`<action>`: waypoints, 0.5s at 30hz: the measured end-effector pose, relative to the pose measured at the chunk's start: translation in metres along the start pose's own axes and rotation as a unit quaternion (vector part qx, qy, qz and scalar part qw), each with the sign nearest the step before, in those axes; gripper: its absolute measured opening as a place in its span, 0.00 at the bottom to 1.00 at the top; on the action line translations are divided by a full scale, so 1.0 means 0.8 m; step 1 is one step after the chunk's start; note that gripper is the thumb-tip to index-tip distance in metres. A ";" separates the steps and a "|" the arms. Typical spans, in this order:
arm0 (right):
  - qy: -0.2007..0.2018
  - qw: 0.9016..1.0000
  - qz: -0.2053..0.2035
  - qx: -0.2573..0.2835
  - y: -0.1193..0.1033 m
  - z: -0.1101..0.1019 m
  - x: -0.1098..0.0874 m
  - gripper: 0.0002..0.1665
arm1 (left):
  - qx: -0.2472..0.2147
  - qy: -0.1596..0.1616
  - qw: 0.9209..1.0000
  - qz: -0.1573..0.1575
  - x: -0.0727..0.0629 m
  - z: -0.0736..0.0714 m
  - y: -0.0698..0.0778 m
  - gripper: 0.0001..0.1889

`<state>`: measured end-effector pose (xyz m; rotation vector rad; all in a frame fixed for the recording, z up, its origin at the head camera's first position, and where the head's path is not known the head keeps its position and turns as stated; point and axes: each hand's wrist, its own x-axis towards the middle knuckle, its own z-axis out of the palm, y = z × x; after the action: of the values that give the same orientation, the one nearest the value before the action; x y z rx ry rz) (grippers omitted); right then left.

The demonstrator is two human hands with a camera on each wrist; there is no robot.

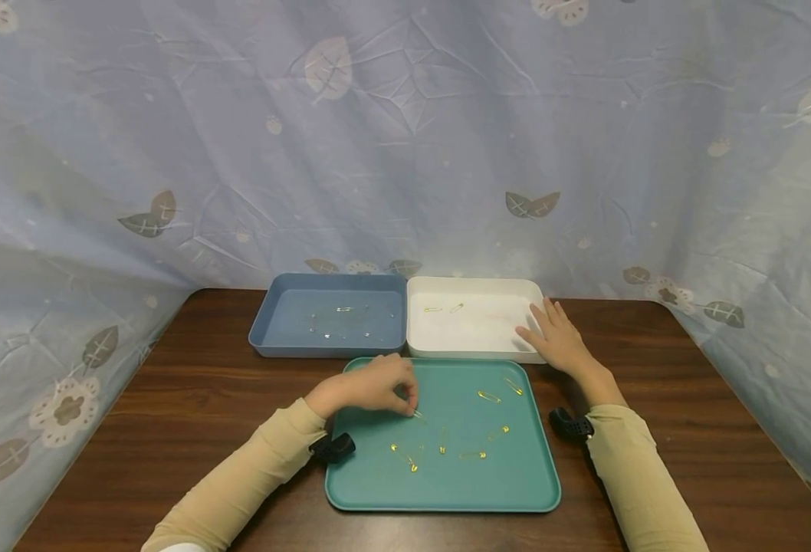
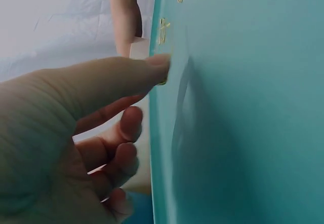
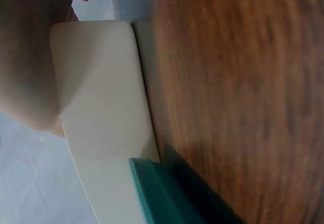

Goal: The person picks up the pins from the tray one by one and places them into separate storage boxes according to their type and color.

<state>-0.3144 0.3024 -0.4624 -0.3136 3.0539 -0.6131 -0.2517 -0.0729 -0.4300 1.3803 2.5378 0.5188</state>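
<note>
Over the upper left of the green tray [image 1: 447, 491], my left hand [image 1: 380, 383] pinches a safety pin [image 1: 418, 415] between thumb and forefinger. In the left wrist view a gold bit of it [image 2: 162, 81] peeks out below the thumb tip, while the other fingers curl loosely. Gold safety pins [image 1: 489, 397] lie scattered over the green tray. My right hand [image 1: 559, 337] rests on the right rim of the white tray [image 1: 474, 355], fingers spread and relaxed, holding nothing. Its fingers are mostly hidden behind the tray wall [image 3: 101, 82] in the right wrist view.
A blue tray [image 1: 329, 353] with several silvery safety pins [image 1: 345, 310] stands left of the white one, side by side. Two gold pins [image 1: 457, 308] lie in the white tray. The wooden table [image 1: 240, 391] ends at a patterned curtain [image 1: 405, 153] behind.
</note>
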 end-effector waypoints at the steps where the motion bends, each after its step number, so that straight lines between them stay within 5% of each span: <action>1: 0.001 1.000 0.001 0.001 0.000 0.000 0.000 0.49 | 0.004 0.007 1.000 -0.001 0.001 0.000 0.001 0.04; 15: 0.004 1.000 0.001 0.006 -0.002 -0.002 -0.002 0.48 | 0.041 0.087 0.995 0.001 0.023 -0.010 0.011 0.03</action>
<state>-0.3129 0.3018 -0.4605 -0.3096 3.0563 -0.6329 -0.2577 -0.0543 -0.4191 1.4233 2.7248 0.5652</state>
